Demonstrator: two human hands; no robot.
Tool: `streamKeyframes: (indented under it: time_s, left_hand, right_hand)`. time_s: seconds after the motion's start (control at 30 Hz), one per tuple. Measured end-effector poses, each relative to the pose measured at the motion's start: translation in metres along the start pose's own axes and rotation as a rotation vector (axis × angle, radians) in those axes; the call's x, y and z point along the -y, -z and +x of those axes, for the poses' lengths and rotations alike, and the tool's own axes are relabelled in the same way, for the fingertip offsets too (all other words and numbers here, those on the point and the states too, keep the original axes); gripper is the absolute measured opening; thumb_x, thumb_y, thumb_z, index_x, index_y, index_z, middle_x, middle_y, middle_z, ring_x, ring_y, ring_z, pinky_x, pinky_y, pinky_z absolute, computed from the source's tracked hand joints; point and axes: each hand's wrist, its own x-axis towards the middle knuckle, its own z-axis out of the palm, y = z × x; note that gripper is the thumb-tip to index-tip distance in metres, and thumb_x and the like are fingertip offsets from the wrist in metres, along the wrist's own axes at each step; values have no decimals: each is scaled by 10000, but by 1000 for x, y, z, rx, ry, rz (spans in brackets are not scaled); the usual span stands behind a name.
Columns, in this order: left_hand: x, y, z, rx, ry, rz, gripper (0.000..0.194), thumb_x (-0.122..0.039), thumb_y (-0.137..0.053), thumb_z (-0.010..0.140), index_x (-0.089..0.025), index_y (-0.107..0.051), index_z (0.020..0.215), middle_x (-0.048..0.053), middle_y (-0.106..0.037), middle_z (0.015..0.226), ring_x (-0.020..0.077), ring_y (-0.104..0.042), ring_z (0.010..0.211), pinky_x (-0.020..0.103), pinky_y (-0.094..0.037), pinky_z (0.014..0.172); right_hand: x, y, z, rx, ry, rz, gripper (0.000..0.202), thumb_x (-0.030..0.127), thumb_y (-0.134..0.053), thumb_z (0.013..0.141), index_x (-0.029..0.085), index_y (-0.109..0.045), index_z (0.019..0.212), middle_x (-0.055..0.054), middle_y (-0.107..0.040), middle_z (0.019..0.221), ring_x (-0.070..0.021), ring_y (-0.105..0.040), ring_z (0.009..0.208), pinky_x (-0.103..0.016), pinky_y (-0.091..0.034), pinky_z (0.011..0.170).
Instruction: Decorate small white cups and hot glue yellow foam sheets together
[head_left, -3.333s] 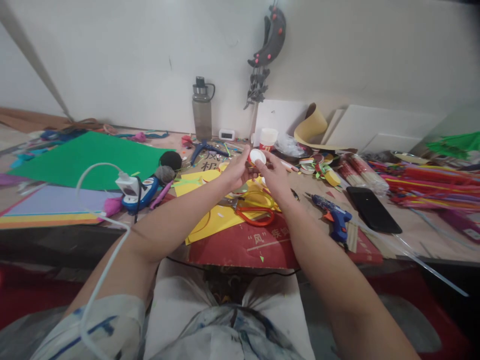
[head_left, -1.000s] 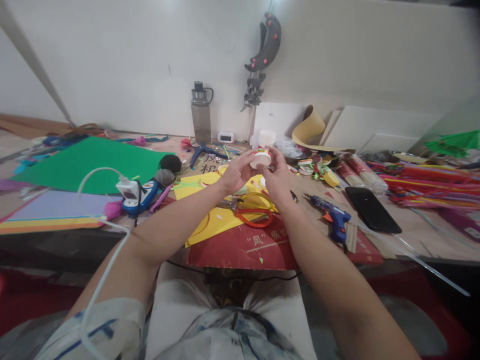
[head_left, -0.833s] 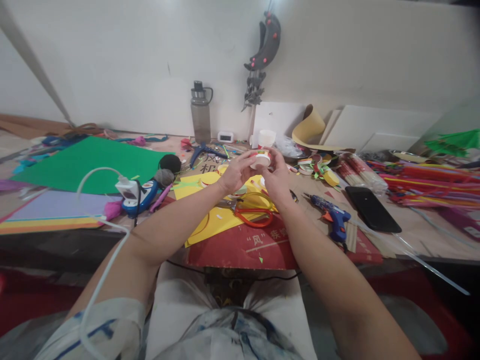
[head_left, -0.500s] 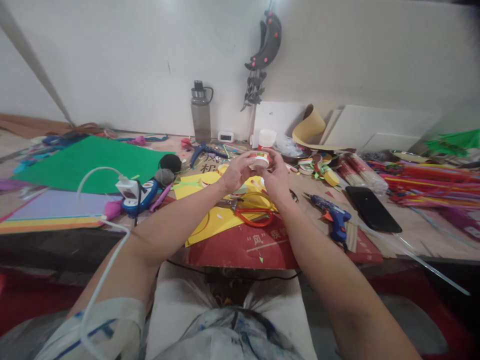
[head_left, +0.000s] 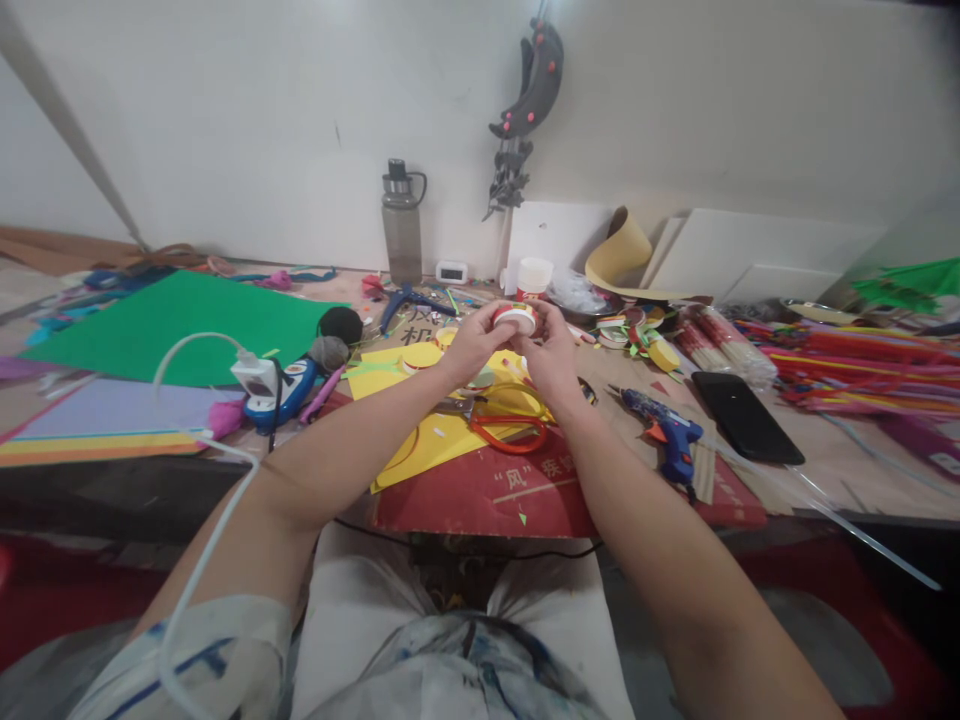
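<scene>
Between my two hands is a small round white piece with a red and yellow side [head_left: 517, 314], held above the table. My left hand [head_left: 478, 343] grips it from the left, thumb pressed on its white face. On the other side, the fingers of my right hand [head_left: 553, 352] close round its edge. Under my hands lie yellow sheets [head_left: 405, 450] and scissors with red-orange handles [head_left: 510, 440]. A blue hot glue gun [head_left: 671, 435] rests to the right of my right forearm.
A black phone [head_left: 746, 417] lies at the right, near coloured pipe cleaners [head_left: 847, 365]. Toward the back stand a grey bottle [head_left: 403, 235] and a paper cup [head_left: 534, 277]. A green sheet [head_left: 187, 325] and a white cable [head_left: 202, 590] are at the left.
The round piece has shifted slightly left and turned a little in my fingers. My left thumb now lies across its white face. Surrounding things have stayed put.
</scene>
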Motion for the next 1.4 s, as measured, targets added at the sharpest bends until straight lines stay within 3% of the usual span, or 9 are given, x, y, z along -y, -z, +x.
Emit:
streamKeyframes:
  time_s: [0.17, 0.3, 0.47, 0.67, 0.77, 0.93, 1.13, 1.23, 1.4]
  left_hand:
    - [0, 2, -1, 4, -47, 73, 270, -271, -759, 742, -180, -705, 991, 14, -690, 953, 150, -611, 869, 243, -490, 791]
    - [-3, -2, 0, -36, 28, -64, 273, -257, -753, 735, -176, -677, 984, 6, -687, 921, 139, -619, 818, 251, -509, 749]
    - [-10, -8, -1, -55, 71, -214, 239, -213, -760, 737, -168, -646, 942, 11, -704, 889, 141, -642, 796, 286, -558, 752]
    - [-14, -6, -1, -20, 139, -308, 164, -204, -742, 800, -158, -697, 951, 43, -753, 942, 165, -689, 851, 365, -610, 877]
    - [-16, -6, -1, -38, 214, -371, 117, -224, -642, 905, -150, -720, 951, 67, -780, 943, 182, -717, 860, 390, -617, 911]
    - [-20, -10, 1, -133, 388, -430, 271, -216, -478, 1017, -133, -721, 930, 75, -788, 853, 183, -738, 772, 401, -622, 908]
    - [-18, -6, 7, -274, 496, -450, 300, -291, -469, 1060, -141, -712, 967, 66, -785, 800, 158, -736, 710, 310, -610, 841]
    - [-15, -4, 8, -262, 485, -420, 325, -341, -478, 1067, -133, -722, 1017, 96, -800, 864, 189, -762, 788, 336, -607, 870]
    - [-15, -6, 7, -173, 493, -448, 405, -400, -417, 1089, -146, -717, 993, 98, -794, 890, 195, -763, 853, 351, -600, 917]
  right_hand:
    - [0, -1, 0, -6, -5, 18, 502, 234, -675, 676, 253, -607, 1173, -50, -712, 1058, -203, -651, 876, -353, -570, 742]
    - [3, -2, -1, -16, 0, 16, 482, 291, -721, 689, 246, -606, 1155, -54, -705, 1054, -206, -645, 879, -364, -568, 753]
    - [4, 0, -1, -25, 58, 34, 416, 444, -723, 812, 256, -620, 1169, -49, -703, 1085, -201, -648, 936, -384, -566, 855]
    - [-2, 0, 1, -66, 23, 80, 377, 529, -720, 834, 251, -643, 1076, -25, -698, 992, -185, -645, 882, -380, -563, 870]
    - [-6, 1, 3, -67, -37, 107, 379, 523, -733, 803, 248, -640, 1046, -17, -692, 970, -182, -645, 869, -372, -559, 856]
    - [-15, 4, 7, -68, -157, 165, 452, 524, -755, 750, 259, -598, 1082, -26, -685, 1032, -191, -659, 897, -352, -562, 784]
    - [-16, 6, 6, -38, -82, 25, 676, 408, -819, 701, 306, -568, 1321, -69, -628, 1255, -196, -637, 950, -395, -580, 832]
    - [-14, 6, 4, -2, -27, -93, 690, 364, -819, 700, 303, -605, 1352, -95, -625, 1311, -217, -635, 973, -430, -585, 850]
    - [-15, 7, 5, -24, 26, -141, 497, 353, -785, 734, 260, -694, 1214, -85, -679, 1220, -240, -634, 1062, -471, -550, 978]
